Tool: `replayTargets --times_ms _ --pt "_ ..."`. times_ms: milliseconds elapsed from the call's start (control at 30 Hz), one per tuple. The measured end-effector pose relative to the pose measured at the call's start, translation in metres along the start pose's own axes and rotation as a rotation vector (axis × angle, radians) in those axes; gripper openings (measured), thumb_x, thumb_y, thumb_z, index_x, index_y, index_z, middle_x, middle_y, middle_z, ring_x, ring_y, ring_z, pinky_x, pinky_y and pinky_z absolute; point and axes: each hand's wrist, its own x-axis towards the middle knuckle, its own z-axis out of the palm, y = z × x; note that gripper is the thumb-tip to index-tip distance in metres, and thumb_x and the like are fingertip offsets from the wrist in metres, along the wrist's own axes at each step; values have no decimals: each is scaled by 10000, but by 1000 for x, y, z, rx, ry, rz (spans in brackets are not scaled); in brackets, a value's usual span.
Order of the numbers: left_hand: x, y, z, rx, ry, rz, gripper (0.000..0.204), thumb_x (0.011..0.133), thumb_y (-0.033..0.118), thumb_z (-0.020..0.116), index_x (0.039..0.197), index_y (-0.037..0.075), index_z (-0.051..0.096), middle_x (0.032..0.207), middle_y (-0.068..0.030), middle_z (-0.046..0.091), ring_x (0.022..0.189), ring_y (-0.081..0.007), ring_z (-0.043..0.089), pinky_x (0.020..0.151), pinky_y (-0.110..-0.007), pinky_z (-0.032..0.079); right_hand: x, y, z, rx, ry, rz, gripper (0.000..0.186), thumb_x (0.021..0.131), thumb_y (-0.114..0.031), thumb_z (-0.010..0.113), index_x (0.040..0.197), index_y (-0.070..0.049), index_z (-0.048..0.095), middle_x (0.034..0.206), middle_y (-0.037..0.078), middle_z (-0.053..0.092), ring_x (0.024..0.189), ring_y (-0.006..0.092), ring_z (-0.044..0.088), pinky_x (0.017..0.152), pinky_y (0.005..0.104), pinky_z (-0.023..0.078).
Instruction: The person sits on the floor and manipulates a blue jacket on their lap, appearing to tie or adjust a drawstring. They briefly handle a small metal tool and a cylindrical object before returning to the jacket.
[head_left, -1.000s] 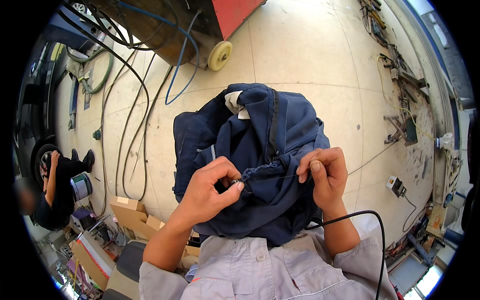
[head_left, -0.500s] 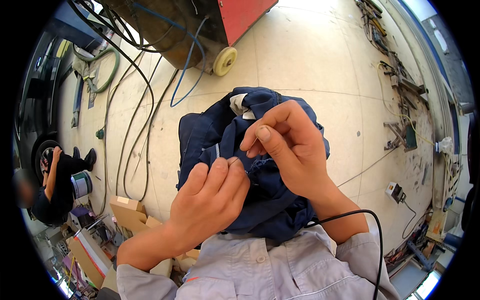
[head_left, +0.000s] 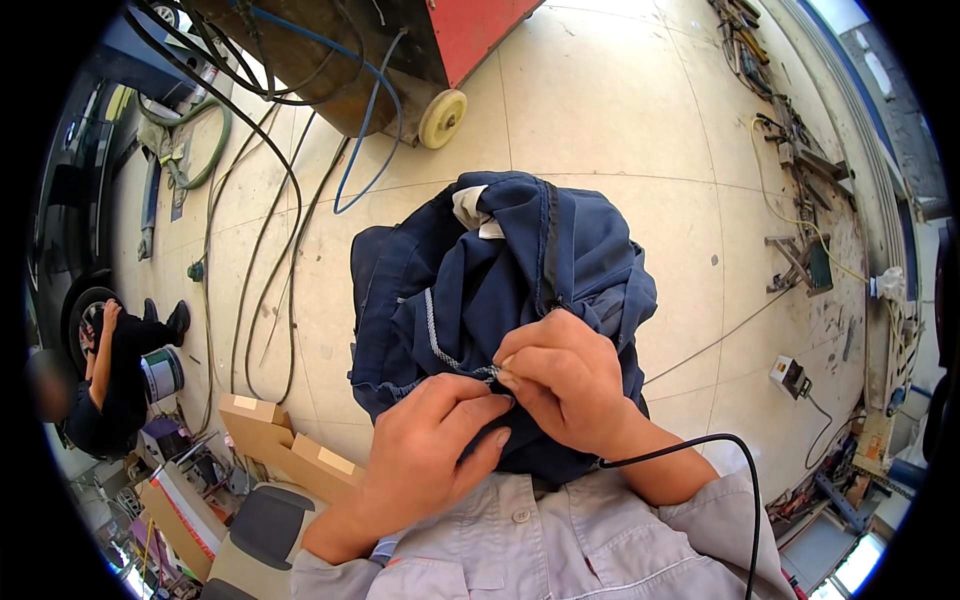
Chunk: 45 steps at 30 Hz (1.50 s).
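Note:
A dark blue cloth garment [head_left: 590, 235] lies bunched across my lap, with a black strip down one side and a pale lining showing near the top. A grey-and-white edged seam [head_left: 433, 325] runs down its middle to my fingertips. My left hand [head_left: 430, 440] has its fingers curled onto the cloth at the seam's lower end, the thumb apart beneath. Right beside it, my right hand [head_left: 565, 380] pinches the same edge between thumb and forefinger. The fingertips nearly meet. Any needle or thread between them is too small or hidden to make out.
Ahead stands a red and black wheeled machine [head_left: 440, 118] with cables and a blue hose. A co-worker [head_left: 100, 390] sits at the left by a car wheel. Cardboard boxes [head_left: 262, 435] lie at lower left. Tools [head_left: 800, 160] line the right wall.
My right hand has come down from its raised pinch onto the garment's seam. The left hand has moved slightly down and right, also onto the cloth. More of the garment shows.

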Motion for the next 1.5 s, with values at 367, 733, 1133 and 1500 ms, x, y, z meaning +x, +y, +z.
replayTargets --times_ms 367,733,1133,1500 --pt "-16 -26 33 -1310 60 -531 241 1013 53 572 1215 -52 650 1021 -137 732 742 -109 632 612 -218 492 -34 -2 -6 53 124 196 230 802 100 718 983 -9 628 933 142 670 665 240 618 559 290 505" --pt "-7 -35 36 -1158 102 -574 217 964 40 660 1167 -38 660 1000 -140 744 663 -97 639 545 -203 482 -33 1 -7 36 30 213 183 815 74 726 944 -7 624 941 147 723 770 258 699 661 326 562" --pt "6 -41 50 -1095 380 -632 115 945 70 699 1015 2 638 828 -64 701 564 -90 601 459 -190 438 -25 13 8 -53 5 206 190 813 50 727 905 -20 577 925 123 719 681 238 684 600 312 552" --pt "15 -51 45 -717 361 -520 100 916 34 732 993 -5 681 832 -17 698 645 -38 595 569 -176 474 -13 15 7 -287 -136 103 182 799 -14 743 948 -28 640 896 87 667 799 253 685 671 331 567"
